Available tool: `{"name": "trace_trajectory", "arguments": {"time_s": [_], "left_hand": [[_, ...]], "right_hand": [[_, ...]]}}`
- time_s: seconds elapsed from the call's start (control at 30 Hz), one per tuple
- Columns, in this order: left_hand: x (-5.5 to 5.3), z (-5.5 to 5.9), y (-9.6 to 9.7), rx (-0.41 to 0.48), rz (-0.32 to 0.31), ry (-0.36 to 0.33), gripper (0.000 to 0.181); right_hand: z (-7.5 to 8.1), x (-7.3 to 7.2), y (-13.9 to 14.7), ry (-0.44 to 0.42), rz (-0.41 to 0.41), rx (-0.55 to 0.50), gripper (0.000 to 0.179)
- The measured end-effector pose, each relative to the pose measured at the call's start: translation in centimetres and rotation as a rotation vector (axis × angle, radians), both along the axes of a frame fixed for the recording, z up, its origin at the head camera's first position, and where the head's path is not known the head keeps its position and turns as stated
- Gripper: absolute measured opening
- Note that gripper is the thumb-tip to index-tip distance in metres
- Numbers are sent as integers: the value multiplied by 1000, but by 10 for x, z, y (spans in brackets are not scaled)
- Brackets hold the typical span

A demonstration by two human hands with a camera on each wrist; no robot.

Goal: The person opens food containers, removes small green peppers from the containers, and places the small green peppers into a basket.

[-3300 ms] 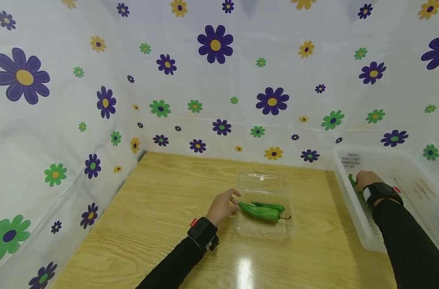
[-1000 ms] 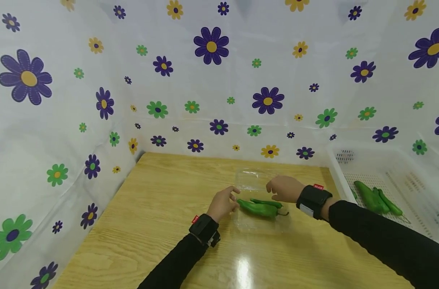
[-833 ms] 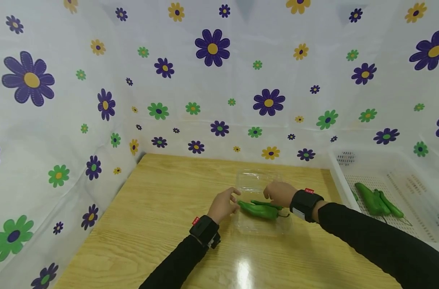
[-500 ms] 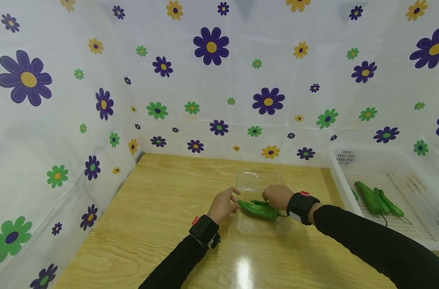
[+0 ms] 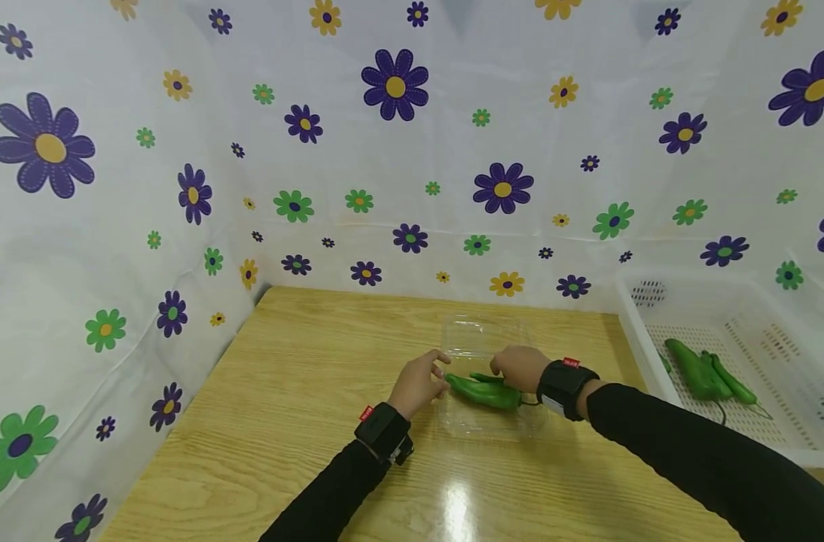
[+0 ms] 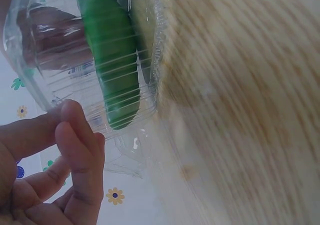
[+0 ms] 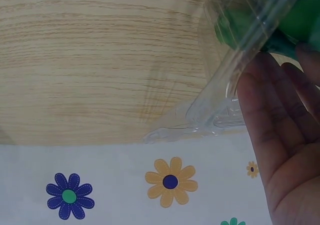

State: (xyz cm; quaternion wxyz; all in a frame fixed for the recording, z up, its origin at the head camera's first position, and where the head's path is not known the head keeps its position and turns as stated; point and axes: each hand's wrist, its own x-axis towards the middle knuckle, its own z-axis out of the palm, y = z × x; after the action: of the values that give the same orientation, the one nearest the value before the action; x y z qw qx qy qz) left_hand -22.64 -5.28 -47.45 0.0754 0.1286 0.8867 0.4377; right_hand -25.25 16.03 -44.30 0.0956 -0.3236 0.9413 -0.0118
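Note:
A clear plastic clamshell box (image 5: 466,430) lies opened on the wooden table, its lid folded toward the back. Inside are a large green pepper (image 5: 486,394) and, behind it, a slim green pepper (image 5: 483,378). My left hand (image 5: 417,385) pinches the box's left rim between thumb and fingers; the left wrist view shows the large pepper through the ribbed wall. Reaching in from the right, my right hand (image 5: 523,366) holds the slim pepper near its right end, which the hand covers. In the right wrist view its fingers (image 7: 257,92) stretch past the clear plastic edge.
To the right stands a white perforated plastic basket (image 5: 645,342) with several green peppers (image 5: 697,373) in it. Flower-printed white sheeting (image 5: 358,150) rises behind the table (image 5: 303,339) and along its left side.
My right hand has come out of the basket to the box, then moved slightly left and down onto the slim pepper. My left hand stays at the box's left rim.

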Motion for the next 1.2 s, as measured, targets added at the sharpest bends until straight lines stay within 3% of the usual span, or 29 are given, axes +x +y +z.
{"name": "trace_trajectory", "arguments": {"time_s": [0.23, 0.43, 0.67, 0.8, 1.2], "left_hand": [[-1, 0, 0, -2, 6, 1, 38], [1, -1, -1, -5, -1, 9, 37], [1, 0, -1, -3, 3, -5, 36], [0, 0, 0, -3, -1, 3, 36], [-1, 0, 2, 5, 16, -8, 37]], "right_hand": [[2, 1, 2, -29, 4, -14, 19], [-11, -2, 6, -9, 46, -48, 27], [-29, 8, 3, 103, 89, 37, 11], [-34, 11, 3, 167, 102, 35, 11], [-47, 9, 4, 130, 100, 26, 16]]}}
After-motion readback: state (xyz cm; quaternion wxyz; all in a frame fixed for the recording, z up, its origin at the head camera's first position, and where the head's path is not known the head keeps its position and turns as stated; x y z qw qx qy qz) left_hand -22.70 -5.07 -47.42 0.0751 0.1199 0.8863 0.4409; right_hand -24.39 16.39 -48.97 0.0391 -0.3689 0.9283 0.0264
